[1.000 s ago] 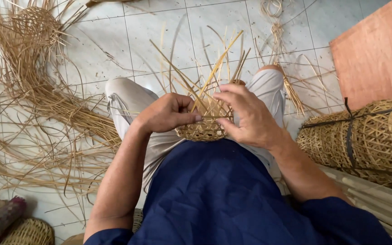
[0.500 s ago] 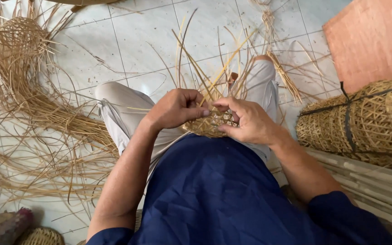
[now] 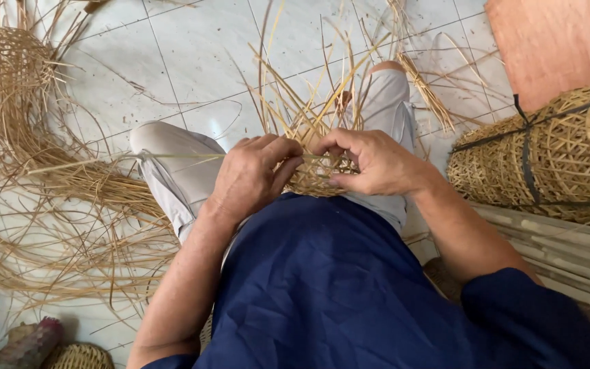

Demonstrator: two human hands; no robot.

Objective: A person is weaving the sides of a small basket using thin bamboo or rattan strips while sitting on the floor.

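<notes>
My left hand (image 3: 253,179) and right hand (image 3: 370,162) both pinch strips on the half-woven basket (image 3: 315,179) in my lap. Loose straw (image 3: 49,184) lies left on the floor.

Light: bright, even daylight, soft across the pale floor tiles (image 3: 192,55).
Shadows: faint and diffuse beneath the loose straw strands (image 3: 49,205); a darker patch under the bent knee.
Glare: mild sheen on the tiles at the top.
Focus: sharp in the middle, including both hands.
Edges: slight wide-angle stretch; bottom-left corner softer.
</notes>
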